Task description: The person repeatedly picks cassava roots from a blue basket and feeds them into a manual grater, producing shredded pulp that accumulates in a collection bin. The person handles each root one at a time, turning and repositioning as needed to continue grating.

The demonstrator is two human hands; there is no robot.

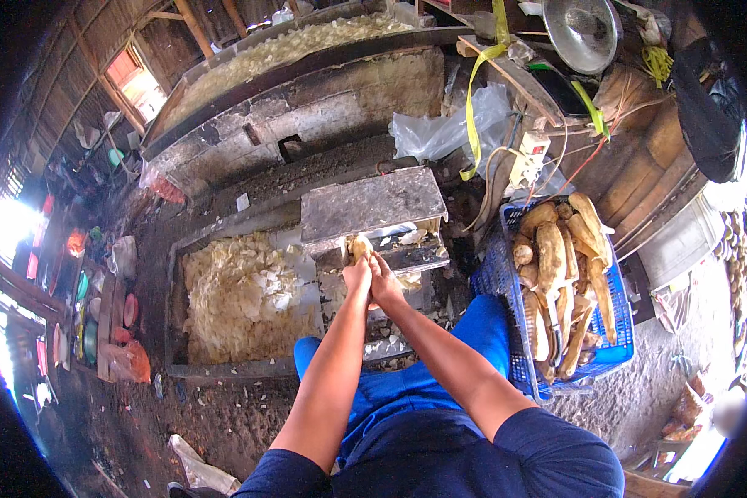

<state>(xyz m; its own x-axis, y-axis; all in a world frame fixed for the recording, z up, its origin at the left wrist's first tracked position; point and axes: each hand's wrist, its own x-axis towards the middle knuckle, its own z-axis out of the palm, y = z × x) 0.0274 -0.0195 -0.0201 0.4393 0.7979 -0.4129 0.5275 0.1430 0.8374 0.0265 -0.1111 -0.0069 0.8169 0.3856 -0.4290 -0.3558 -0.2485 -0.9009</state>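
Observation:
My left hand (357, 274) and my right hand (385, 284) are close together, wrapped around a pale root (361, 245) that looks like cassava. The root's far end meets the opening at the front of a low box-shaped slicer (373, 202) with a worn, dirty top. My fingers cover much of the root. Inside the slicer's opening, a few pale pieces (413, 237) lie beside a light metal part. To the left, a heap of thin pale slices (243, 299) fills a shallow trough (177, 367).
At my right, a blue plastic crate (622, 348) holds several cassava roots (551, 252) and a knife (554, 330). Beyond the slicer are a plastic bag (436, 127), a power socket (531, 155) with loose cables, and a long masonry stove (348, 93) topped by a slice-filled pan (274, 53).

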